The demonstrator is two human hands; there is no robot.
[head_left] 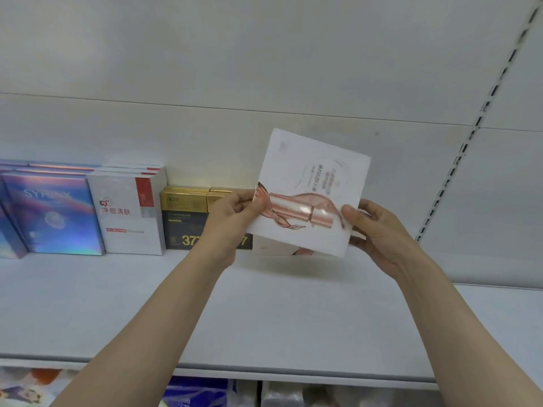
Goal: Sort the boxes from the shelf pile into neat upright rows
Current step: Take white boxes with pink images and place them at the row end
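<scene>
Boxes already upright along the back of the shelf (264, 312), faces out, from the left: holographic blue boxes (53, 212), then white boxes with a red tab (129, 212), then black-and-gold boxes (185, 218), each group pressed against its neighbour, presumably so the row reads as one tidy line. Left hand (232, 218) next, partly covering the black-and-gold fronts, thumb and fingers pinching the left edge of a white box with a rose-gold tube print (308, 195). That box raised clear of the shelf, tilted clockwise, front toward the camera, probably held so for squaring up before going down. Just behind its lower edge, a like white box (273, 248) standing on the shelf next to the black-and-gold group, marking where the row likely continues. Right hand (379, 227) clamped on the held box's right edge, thumb in front, steadying the far side. Farther right, bare shelf and a slotted upright (458, 160).
</scene>
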